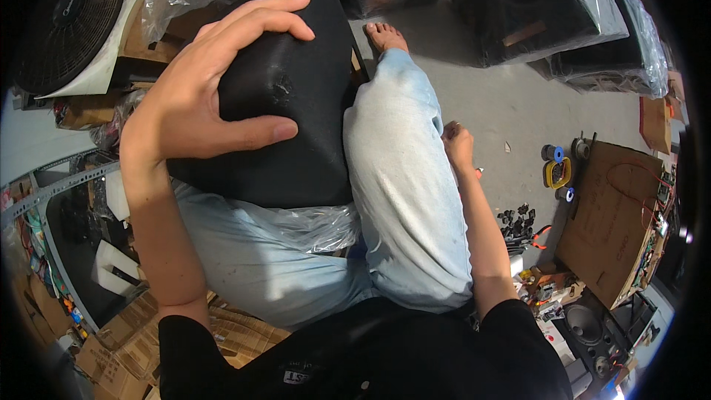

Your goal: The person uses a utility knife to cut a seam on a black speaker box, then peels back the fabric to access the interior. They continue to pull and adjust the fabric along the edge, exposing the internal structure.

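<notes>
the head view looks down from the person's head, upright and wide, edges bending toward its dark round rim. the left hand (185, 95) is near the camera, the right hand (459, 146) farther off, with the grey floor (522, 122) beyond it. the frame stretches from the black shirt (355, 355) behind both hands to a plastic-wrapped box (544, 15) ahead of them.
</notes>
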Motion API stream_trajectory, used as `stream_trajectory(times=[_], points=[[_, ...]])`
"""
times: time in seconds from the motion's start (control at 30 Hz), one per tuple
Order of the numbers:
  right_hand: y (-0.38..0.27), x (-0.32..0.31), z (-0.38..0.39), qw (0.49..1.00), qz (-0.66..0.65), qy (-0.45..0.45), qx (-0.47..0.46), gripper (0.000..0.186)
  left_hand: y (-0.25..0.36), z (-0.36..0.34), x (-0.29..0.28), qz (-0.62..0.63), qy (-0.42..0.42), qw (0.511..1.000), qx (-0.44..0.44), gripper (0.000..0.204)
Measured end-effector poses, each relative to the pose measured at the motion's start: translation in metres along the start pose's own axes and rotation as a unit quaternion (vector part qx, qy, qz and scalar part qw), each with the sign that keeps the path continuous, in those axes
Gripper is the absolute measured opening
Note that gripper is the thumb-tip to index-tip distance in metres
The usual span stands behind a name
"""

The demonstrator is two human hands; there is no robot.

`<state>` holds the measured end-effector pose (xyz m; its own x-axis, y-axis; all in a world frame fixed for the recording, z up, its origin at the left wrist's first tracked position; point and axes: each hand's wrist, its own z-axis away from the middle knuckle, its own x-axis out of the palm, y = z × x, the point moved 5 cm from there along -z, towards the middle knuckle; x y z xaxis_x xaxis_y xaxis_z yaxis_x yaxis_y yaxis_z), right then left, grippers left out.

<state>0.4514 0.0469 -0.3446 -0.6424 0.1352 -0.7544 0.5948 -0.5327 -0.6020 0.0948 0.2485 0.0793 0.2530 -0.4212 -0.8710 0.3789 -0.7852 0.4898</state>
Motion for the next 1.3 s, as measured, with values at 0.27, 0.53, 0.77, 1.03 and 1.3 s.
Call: stream_trajectory(times=[0.27, 0.53, 0.77, 1.03, 1.3], points=[[-0.229, -0.153, 0.016, 0.939, -0.277, 0.077, -0.19, 0.013, 0.011, 0.005, -0.003, -0.036, 0.001, 0.999, 0.023, 0.074], [-0.397, -0.152, 0.106, 0.824, -0.494, -0.222, -0.164, 0.022, 0.009, 0.007, 0.0, 0.0, 0.017, 1.0, 0.001, 0.071], [-0.39, -0.133, 0.111, 0.758, -0.587, -0.24, -0.15, 0.016, 0.011, 0.01, 0.003, -0.008, 0.042, 0.999, -0.012, 0.07], [-0.396, -0.13, 0.105, 0.729, -0.624, -0.235, -0.155, 0.015, 0.009, 0.01, 0.005, -0.016, 0.06, 0.998, -0.005, 0.071], [-0.398, -0.133, 0.101, 0.723, -0.614, -0.228, -0.22, 0.015, 0.011, 0.008, 0.005, -0.017, 0.058, 0.998, -0.004, 0.071]])
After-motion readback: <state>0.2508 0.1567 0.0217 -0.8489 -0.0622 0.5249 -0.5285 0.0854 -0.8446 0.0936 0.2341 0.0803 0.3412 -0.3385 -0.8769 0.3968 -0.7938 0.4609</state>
